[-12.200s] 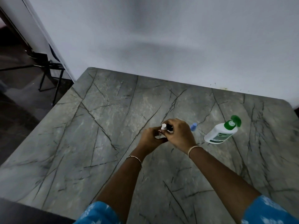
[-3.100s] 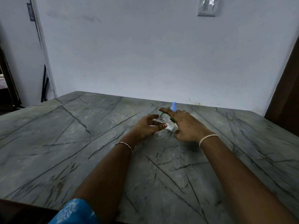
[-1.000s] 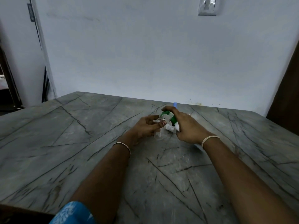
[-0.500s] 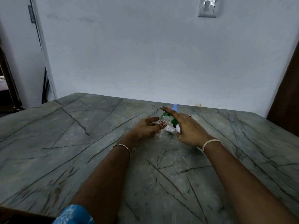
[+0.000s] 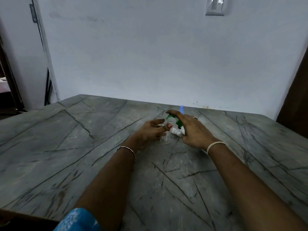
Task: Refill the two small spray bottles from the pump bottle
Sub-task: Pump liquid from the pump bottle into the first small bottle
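My left hand [image 5: 150, 132] holds a small clear spray bottle [image 5: 165, 139] with no cap, standing on the grey marble table [image 5: 83, 147]; its threaded neck shows between thumb and fingers. My right hand [image 5: 194, 130] grips the white pump bottle [image 5: 177, 132], tilted towards the small bottle. The index finger lies along the top of its green pump head [image 5: 178, 123], and the nozzle sits over the small bottle's neck. Most of the pump bottle's body is hidden under my palm. A second small bottle with a blue cap [image 5: 181, 108] stands just behind my right hand.
The table runs up to a pale wall at the back, with a light switch [image 5: 215, 5] high up. A dark doorway is at the far left and a dark brown panel at the far right. The table's near edge is at lower left.
A second ago my right index finger was curled down on the pump head; it has since lifted and stretched out along it. My left hand and the small bottle have stayed in place.
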